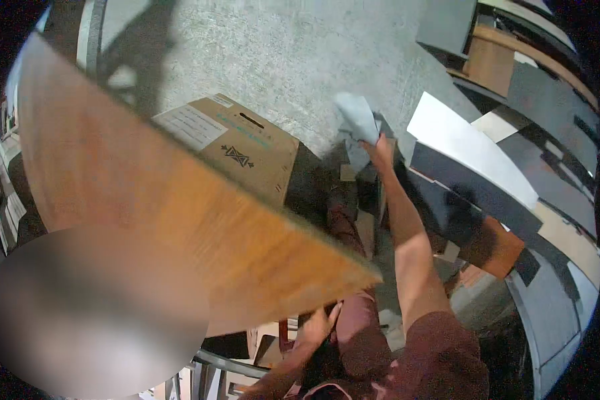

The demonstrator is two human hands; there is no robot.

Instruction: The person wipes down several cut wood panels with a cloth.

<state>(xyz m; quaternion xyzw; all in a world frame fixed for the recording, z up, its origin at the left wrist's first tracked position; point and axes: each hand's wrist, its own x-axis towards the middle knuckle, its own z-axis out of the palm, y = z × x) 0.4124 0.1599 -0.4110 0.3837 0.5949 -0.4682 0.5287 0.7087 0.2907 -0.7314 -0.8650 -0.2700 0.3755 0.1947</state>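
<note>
A large wooden board (160, 187) slants across the left and middle, close to the camera. My left hand (319, 327) is at its lower edge beside my thigh, with fingers around that edge and partly hidden. With my arm stretched forward, my right hand (380, 152) grips a crumpled grey cloth (357, 120) above the floor. Behind the board lies a cardboard box (253, 143) with a white label, a handle slot and printed marks; the board covers part of it.
Concrete floor (273, 47) spans the top. On the right are stacked panels, among them a white panel (470, 147), dark grey pieces and an orange-brown piece (493, 248). A blurred oval covers the lower left. More boards stand at the far left edge.
</note>
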